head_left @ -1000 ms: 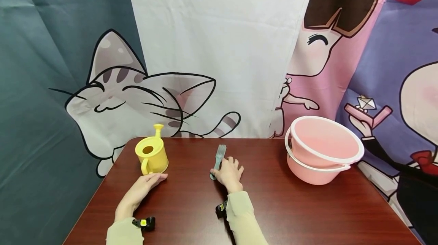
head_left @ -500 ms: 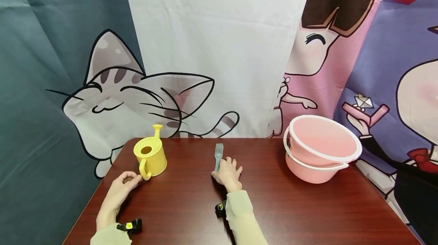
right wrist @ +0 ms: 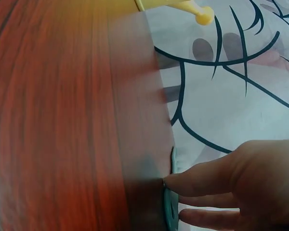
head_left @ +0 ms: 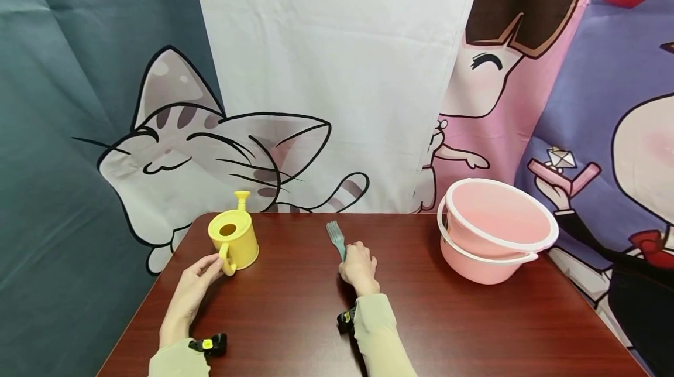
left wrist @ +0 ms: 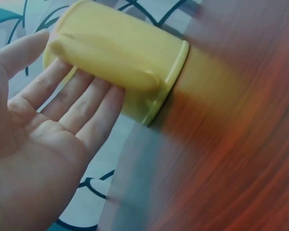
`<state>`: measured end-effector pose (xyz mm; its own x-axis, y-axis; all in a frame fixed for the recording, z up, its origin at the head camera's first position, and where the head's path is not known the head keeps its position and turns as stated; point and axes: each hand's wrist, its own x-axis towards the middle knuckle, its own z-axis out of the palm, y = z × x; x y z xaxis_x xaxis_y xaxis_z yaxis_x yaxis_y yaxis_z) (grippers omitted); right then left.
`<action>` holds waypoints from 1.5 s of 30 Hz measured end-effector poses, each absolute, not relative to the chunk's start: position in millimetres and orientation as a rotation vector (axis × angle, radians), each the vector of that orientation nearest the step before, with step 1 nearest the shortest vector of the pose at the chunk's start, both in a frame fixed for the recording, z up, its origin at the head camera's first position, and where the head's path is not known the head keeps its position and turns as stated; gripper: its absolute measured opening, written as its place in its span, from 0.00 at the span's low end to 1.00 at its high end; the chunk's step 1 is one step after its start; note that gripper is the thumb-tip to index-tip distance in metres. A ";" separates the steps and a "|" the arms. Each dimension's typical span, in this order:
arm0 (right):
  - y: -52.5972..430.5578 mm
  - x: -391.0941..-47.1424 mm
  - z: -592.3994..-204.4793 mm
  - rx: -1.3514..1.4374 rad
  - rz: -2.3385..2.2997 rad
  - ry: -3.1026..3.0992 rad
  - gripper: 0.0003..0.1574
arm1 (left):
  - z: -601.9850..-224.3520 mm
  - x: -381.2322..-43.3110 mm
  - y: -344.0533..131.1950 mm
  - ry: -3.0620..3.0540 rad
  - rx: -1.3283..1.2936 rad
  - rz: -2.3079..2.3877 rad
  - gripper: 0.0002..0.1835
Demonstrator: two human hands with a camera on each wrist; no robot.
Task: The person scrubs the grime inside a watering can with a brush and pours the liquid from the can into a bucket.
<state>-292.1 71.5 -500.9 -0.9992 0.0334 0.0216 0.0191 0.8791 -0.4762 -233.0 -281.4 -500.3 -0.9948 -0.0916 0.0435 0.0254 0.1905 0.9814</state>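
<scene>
A yellow watering can (head_left: 243, 248) stands upright at the table's left back, its spout pointing away and its handle (head_left: 224, 255) toward me. My left hand (head_left: 191, 288) is at that handle. In the left wrist view its fingers reach nearly straight behind the handle, the thumb (left wrist: 26, 53) apart from it. Mid-table, my right hand (head_left: 360, 270) pinches a grey-blue fork (head_left: 335, 233) near its handle end; the tines point away and a little left. The right wrist view shows the thumb (right wrist: 197, 182) against the fork (right wrist: 169, 209), close over the wood.
Two pink buckets with white rims (head_left: 500, 213), one nested in the other, stand at the right back of the brown table (head_left: 295, 330). A curtain with cartoon prints (head_left: 337, 72) hangs right behind the table's far edge.
My left hand has swung left from in front of the watering can, then up to its handle. My right hand has taken hold of the fork and turned it, so the tines now lean left.
</scene>
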 end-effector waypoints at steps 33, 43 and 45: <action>105.6 -293.8 -500.9 -0.010 0.867 -3.121 0.12 | -504.7 -251.9 -241.1 -2.241 -0.089 -2.051 0.34; 120.9 -289.2 -496.3 0.324 1.193 -2.995 0.07 | -507.2 -253.5 -236.0 -2.169 -0.173 -2.194 0.33; 124.4 -288.6 -496.9 0.368 1.287 -2.964 0.06 | -508.2 -253.4 -234.8 -2.168 -0.189 -2.200 0.33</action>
<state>-288.6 124.4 -496.9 -0.9683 -0.2494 -0.0111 -0.1622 0.6622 -0.7316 -253.4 -234.8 -508.2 -0.9914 0.0519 0.1203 0.1195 -0.0178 0.9927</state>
